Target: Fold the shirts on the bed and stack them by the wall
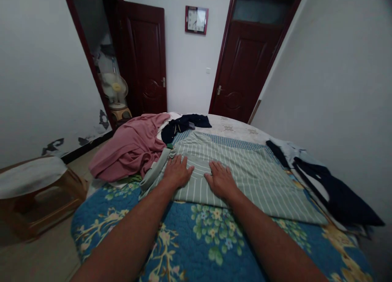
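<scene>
Both arms reach forward from the bottom of the view, slanting in toward each other, with the palms down on the shirt (245, 167). The shirt, green with white stripes, lies spread out on the floral cover (214, 241), its collar (154, 167) toward the left.

There are two hands, one striped shirt, one pink cloth, two doors, one clock, one fan and one stool. The pink cloth (131, 147) is heaped left of the shirt. A dark garment (183, 125) lies beyond the shirt's left part, and more dark and pale clothes (333, 188) lie to its right. The stool (36, 192) stands well left of the shirt; the fan (114, 86), the clock (196, 20) and the doors (147, 57) are beyond it.

The left hand (177, 172) is open and flat, touching the shirt near the collar, thumb out to the side. The right hand (221, 179) is also open, pressed flat on the shirt just right of the left hand. Neither hand grips anything.
</scene>
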Available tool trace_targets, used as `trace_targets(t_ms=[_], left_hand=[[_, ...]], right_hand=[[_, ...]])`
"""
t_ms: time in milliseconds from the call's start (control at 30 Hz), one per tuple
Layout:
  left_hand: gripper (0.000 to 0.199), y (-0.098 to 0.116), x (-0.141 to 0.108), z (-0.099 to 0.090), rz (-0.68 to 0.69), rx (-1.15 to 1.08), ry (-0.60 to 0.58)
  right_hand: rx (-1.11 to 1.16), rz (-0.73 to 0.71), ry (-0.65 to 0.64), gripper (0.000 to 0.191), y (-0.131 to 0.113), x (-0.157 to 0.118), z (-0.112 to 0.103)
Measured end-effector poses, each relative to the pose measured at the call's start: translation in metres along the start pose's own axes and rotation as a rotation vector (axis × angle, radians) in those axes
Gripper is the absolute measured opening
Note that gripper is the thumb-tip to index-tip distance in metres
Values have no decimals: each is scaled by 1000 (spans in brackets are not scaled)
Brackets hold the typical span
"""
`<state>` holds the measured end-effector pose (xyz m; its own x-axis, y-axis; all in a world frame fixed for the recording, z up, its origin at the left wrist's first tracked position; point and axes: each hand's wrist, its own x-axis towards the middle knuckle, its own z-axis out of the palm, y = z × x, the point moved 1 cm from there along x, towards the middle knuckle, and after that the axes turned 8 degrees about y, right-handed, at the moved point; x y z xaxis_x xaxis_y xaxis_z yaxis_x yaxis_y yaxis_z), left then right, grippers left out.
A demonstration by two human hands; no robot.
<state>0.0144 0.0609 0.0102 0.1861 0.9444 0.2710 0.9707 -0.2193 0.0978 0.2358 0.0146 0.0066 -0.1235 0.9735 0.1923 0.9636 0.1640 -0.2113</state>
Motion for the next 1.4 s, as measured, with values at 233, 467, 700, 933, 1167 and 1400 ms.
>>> trace_targets(t_ms=[233,467,700,933,1167,1400], left_hand=[[71,-2,1,-1,35,46,25],[72,-3,4,0,57,139,12],[73,-11,10,12,77,156,45],[74,-17,12,18,95,171,53],[71,-17,11,15,95,151,69],[69,-7,3,3,77,176,29]], right_hand=[[-16,111,45,73,48,16,-5],[-59,222,63,72,110,42,-12],[-93,324,86,73,170,56,-23],[-127,408,108,72,214,59,-35],[-159,448,164,63,255,60,-38],[-185,468,251,61,289,72,-31]])
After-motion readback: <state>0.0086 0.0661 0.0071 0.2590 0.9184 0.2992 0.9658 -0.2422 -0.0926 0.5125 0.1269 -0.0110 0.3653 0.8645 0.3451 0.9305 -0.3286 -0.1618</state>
